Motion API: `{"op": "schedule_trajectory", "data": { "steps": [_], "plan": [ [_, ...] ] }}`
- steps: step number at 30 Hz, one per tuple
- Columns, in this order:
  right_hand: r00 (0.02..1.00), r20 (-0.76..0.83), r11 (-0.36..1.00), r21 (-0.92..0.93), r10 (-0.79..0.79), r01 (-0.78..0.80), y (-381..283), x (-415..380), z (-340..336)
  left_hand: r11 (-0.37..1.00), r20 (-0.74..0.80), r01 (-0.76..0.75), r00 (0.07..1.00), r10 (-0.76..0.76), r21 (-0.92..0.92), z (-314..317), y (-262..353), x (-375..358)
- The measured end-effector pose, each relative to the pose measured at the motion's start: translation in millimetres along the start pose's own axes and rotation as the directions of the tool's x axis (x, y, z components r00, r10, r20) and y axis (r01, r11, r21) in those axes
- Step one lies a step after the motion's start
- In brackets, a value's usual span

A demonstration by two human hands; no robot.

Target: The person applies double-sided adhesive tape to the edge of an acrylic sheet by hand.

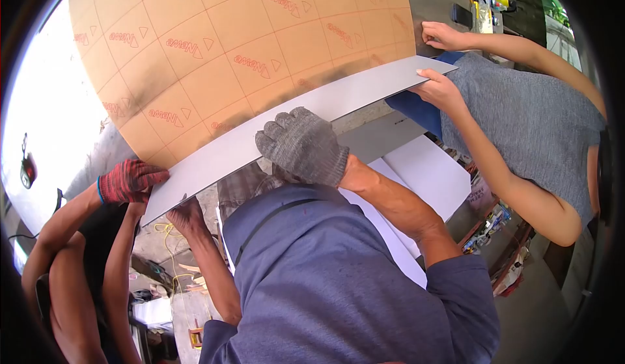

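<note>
Overhead, my right hand [303, 146], in a grey knitted glove, lies palm down on a long, thin, pale grey sheet [364, 87], fingers close together and slightly curled. My left hand [189, 217] sits below and to its left, under the sheet's near edge; I cannot tell whether it grips. Beyond the right hand is a large orange-brown panel printed with red logos [215, 45]. Further left, a co-worker's red-gloved hand [130, 180] holds the sheet's end. To the right, another person's bare hand [439, 91] holds the far end. White boards [426, 172] lie beneath my forearm.
</note>
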State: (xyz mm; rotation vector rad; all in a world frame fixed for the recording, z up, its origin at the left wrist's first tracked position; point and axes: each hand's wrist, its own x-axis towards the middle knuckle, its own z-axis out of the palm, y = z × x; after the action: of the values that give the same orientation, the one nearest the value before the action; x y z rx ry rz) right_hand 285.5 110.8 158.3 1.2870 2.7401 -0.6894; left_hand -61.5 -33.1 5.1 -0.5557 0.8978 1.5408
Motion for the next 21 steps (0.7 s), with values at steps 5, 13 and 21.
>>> {"op": "schedule_trajectory", "data": {
  "steps": [5, 13, 21],
  "plan": [
    [1.000, -0.004, 0.999, -0.021, -0.024, 0.024, -1, -2, -5, 0.997, 0.111, 0.033, 0.993, -0.040, 0.065, -13, 5, 3],
    [1.000, 0.001, 0.999, -0.047, 0.014, -0.014, -4, -3, 2, 0.968, -0.136, -0.124, 0.978, 0.156, 0.217, 18, -14, -7],
    [0.994, -0.106, 0.996, -0.091, -0.008, -0.001, -3, -5, 11, 0.897, -0.074, -0.083, 0.989, 0.127, 0.435, 7, -28, -16]
  ]
}}
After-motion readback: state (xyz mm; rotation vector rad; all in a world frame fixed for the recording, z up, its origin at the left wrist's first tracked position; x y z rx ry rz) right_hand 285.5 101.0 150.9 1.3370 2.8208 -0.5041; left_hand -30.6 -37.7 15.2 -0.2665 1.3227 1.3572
